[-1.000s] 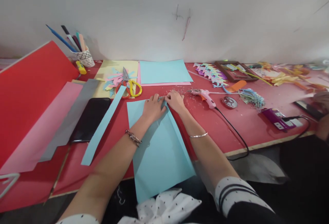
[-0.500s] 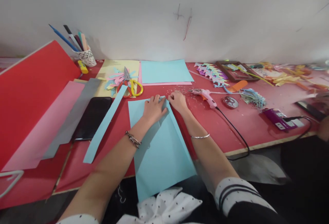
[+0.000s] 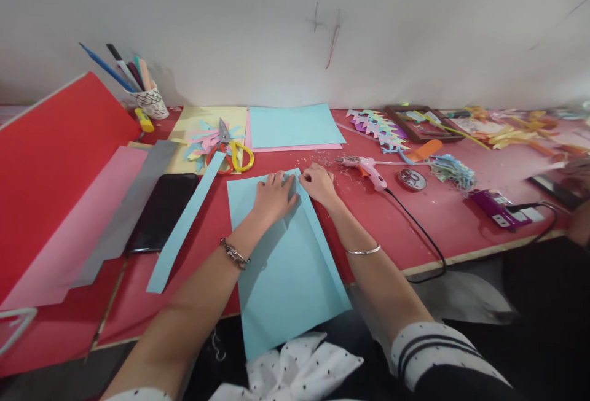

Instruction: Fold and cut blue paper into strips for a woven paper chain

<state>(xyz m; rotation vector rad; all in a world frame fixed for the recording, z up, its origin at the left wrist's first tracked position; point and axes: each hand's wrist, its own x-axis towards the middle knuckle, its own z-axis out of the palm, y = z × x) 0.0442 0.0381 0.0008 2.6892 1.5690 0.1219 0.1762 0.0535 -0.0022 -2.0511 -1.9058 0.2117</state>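
Note:
A light blue paper sheet (image 3: 290, 284) lies at the table's front edge, with a narrow strip folded over along its right side. My left hand (image 3: 276, 195) rests on its upper part, fingers spread and pressing it down. At the top right corner, my right hand (image 3: 319, 185) has its fingers curled and pinched on the folded edge. A cut blue paper strip (image 3: 187, 223) lies to the left, its far end by the scissors (image 3: 233, 149) with red and yellow handles. Right of my right hand lies a pink glue gun (image 3: 366, 169) with a black cord.
A black phone (image 3: 161, 214), red board (image 3: 59, 174) and pen cup (image 3: 151, 103) stand at the left. Blue sheets (image 3: 292, 126) lie at the back. A round tin (image 3: 412, 180), purple power socket (image 3: 500, 209) and brown tray (image 3: 426, 134) are on the right. Another person's dark clothing shows far right.
Both hands stay at the top of the blue sheet, the right fingers shifting slightly along the folded edge. The view has moved a little.

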